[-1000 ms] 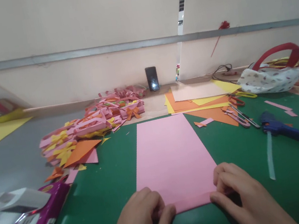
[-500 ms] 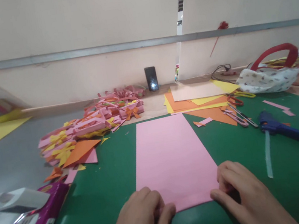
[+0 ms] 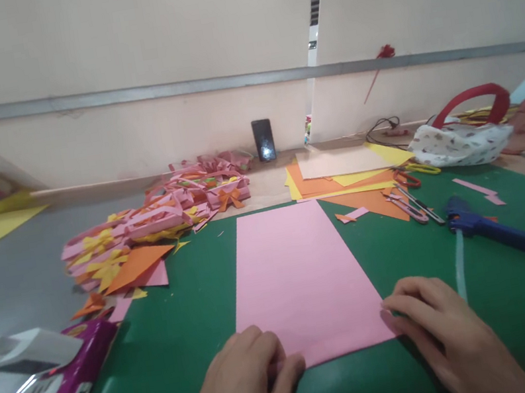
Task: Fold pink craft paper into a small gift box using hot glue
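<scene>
Running near to far on the green mat [image 3: 195,322], the pink sheet [image 3: 300,271] stretches away from the left hand [image 3: 248,383], fingers curled, hold unclear, and the right hand [image 3: 443,327], pinching its near right edge.

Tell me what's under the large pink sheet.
Green mat shows along the left, right and near edges of the pink sheet. Anything flat directly beneath it is covered and can't be seen.
</scene>
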The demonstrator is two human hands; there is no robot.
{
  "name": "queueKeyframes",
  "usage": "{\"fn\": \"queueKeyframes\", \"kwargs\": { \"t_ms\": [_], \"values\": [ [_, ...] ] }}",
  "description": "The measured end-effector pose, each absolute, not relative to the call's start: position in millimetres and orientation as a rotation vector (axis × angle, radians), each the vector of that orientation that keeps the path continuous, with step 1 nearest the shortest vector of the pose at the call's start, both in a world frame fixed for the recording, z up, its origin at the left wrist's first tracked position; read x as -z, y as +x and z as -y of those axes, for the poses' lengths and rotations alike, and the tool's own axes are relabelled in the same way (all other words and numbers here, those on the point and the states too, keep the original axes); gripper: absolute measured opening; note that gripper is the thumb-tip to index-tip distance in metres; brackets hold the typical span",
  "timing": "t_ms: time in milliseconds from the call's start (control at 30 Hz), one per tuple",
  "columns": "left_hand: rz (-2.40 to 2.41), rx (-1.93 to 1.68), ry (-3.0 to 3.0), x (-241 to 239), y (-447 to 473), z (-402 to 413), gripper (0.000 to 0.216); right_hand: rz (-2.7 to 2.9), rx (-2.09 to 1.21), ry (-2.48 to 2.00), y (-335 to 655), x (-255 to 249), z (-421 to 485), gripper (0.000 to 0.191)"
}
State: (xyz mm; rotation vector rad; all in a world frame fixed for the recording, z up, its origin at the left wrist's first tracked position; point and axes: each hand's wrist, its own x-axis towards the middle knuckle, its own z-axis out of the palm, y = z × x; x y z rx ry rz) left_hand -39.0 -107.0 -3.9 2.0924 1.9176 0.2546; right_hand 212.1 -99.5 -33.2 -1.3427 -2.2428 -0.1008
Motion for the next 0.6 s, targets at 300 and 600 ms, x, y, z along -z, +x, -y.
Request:
{"fn": "queueKeyframes", "kwargs": {
  "t_ms": [300, 600],
  "values": [
    [-1.921, -0.187, 2.102, 4.2, -37.9, 106.4, 0.028, 2.449, 0.336, -0.977, 160.3, 20.3, 106.7, 0.039],
    [-1.935, -0.116, 2.0, -2.3, -37.3, 104.7, 0.028, 2.362, 0.463, -1.081, 187.5, 27.4, 112.7, 0.043]
  ]
}}
